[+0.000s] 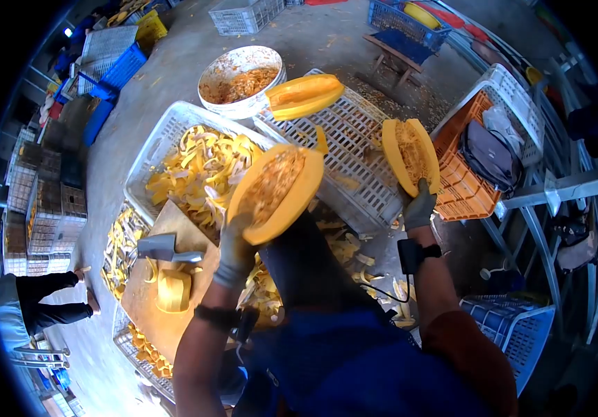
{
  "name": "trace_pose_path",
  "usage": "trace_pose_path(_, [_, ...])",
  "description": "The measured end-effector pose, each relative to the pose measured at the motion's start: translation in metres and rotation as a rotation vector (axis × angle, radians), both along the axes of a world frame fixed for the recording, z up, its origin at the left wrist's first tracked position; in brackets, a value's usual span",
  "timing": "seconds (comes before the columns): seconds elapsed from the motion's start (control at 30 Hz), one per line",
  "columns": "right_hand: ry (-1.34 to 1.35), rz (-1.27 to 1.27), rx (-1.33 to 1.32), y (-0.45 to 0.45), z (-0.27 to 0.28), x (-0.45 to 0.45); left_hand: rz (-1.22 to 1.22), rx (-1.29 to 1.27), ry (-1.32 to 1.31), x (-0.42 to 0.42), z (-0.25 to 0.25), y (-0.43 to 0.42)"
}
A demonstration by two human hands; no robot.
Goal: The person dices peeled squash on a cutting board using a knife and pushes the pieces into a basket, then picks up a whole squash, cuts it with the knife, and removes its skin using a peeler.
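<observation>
A halved yellow-orange squash [278, 193], cut face up with stringy seeds inside, is held at its lower left end by my gloved left hand [236, 247]. My gloved right hand [420, 207] grips the lower end of another squash half [411, 156], its seedy face also showing. Between them is an upturned grey crate [354, 149]. A hollowed squash half [304, 96] lies at its far end beside a white bucket [243, 80] of seeds and pulp. On a wooden board [143, 295], at the left, rest a broad-bladed knife [167, 248] and a peeled squash piece [173, 290].
A white crate [147, 149] holds yellow peelings. At right, an orange crate [460, 174] carries a dark bag [488, 156] near metal rails. A blue crate [511, 340] sits lower right. Another person's legs [52, 300] show at far left.
</observation>
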State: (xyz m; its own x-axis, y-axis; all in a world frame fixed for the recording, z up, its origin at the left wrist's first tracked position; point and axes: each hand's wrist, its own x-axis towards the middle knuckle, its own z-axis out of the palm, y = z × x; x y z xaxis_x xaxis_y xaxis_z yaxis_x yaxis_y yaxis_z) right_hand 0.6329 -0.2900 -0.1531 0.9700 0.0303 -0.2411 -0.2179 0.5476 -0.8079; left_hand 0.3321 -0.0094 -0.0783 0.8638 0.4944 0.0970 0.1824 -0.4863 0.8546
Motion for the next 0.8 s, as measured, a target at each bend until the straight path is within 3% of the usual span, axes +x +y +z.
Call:
trace_pose_path(0.03, [-0.004, -0.002, -0.009, 0.003, -0.002, -0.002, -0.065, 0.143, -0.002, 0.022, -0.013, 0.011])
trace_pose_path(0.1, [-0.002, 0.035, -0.009, -0.001, -0.001, -0.004, 0.092, -0.501, -0.053, 0.07, -0.022, 0.004])
trace_pose_path(0.17, [0.002, 0.115, 0.022, -0.011, 0.003, -0.015, 0.299, -1.201, -0.218, 0.124, 0.029, -0.022])
trace_pose_path(0.27, [0.262, 0.261, -0.071, -0.04, 0.002, -0.055, 0.241, -1.176, -0.238, 0.171, -0.001, -0.03])
trace_pose_path(0.3, [0.292, 0.38, -0.176, -0.032, 0.034, -0.074, 0.193, -1.166, -0.264, 0.186, -0.021, -0.032])
trace_pose_path(0.37, [0.126, 0.486, -0.375, -0.003, 0.08, -0.095, 0.122, -1.131, -0.317, 0.206, -0.056, -0.033])
trace_pose_path(0.4, [0.057, 0.529, -0.423, 0.011, 0.095, -0.101, 0.133, -1.149, -0.256, 0.203, -0.045, -0.034])
trace_pose_path(0.47, [-0.33, 0.62, -0.484, 0.049, 0.102, -0.083, 0.175, -1.189, -0.131, 0.188, -0.004, -0.036])
trace_pose_path(0.57, [-0.899, 0.589, -0.648, 0.138, 0.102, -0.047, 0.105, -0.925, -0.053, 0.135, 0.01, -0.014])
trace_pose_path(0.6, [-0.939, 0.6, -0.669, 0.166, 0.113, -0.033, 0.17, -0.608, -0.057, 0.112, 0.032, -0.012])
trace_pose_path(0.63, [-0.999, 0.58, -0.697, 0.195, 0.104, -0.013, 0.218, -0.46, -0.182, 0.084, 0.025, -0.005])
trace_pose_path(0.67, [-1.147, 0.592, -0.897, 0.222, 0.099, 0.003, 0.254, -0.308, -0.3, 0.057, 0.019, 0.002])
trace_pose_path(0.77, [-1.471, 0.64, -1.577, 0.288, 0.066, 0.048, 0.487, 0.314, -0.021, -0.044, 0.032, 0.031])
trace_pose_path(0.8, [-1.437, 0.756, -1.695, 0.298, 0.059, 0.055, 0.517, 0.389, 0.188, -0.078, 0.037, 0.042])
